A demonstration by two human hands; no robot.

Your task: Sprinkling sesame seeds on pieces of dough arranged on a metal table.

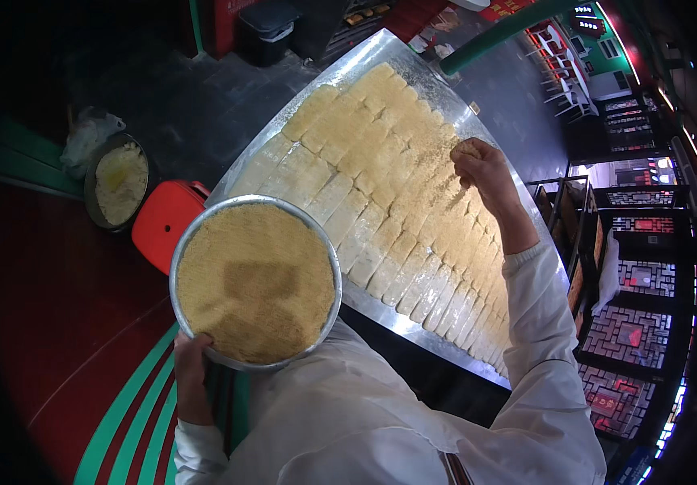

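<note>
My left hand (192, 370) grips the lower left rim of a round metal pan (175, 291), held against my front. Fine tan crumbs or seeds (257, 254) fill the pan. Over the metal table, my right hand (480, 173) is closed around a handful of the same crumbs, and some fall from it. Below lie rows of flat, oblong dough pieces (378, 248) packed edge to edge. Crumbs coat the far and right-hand pieces thickly. Those along the near and left edges look paler, with bare dough showing.
The metal table (378, 51) has a bare margin around the dough. A red plastic stool (163, 227) stands left of the pan, beside a dark bowl of pale dough or flour (121, 182). A rack (569, 224) stands to the right. Behind are a bin (267, 30) and a green pole (494, 39).
</note>
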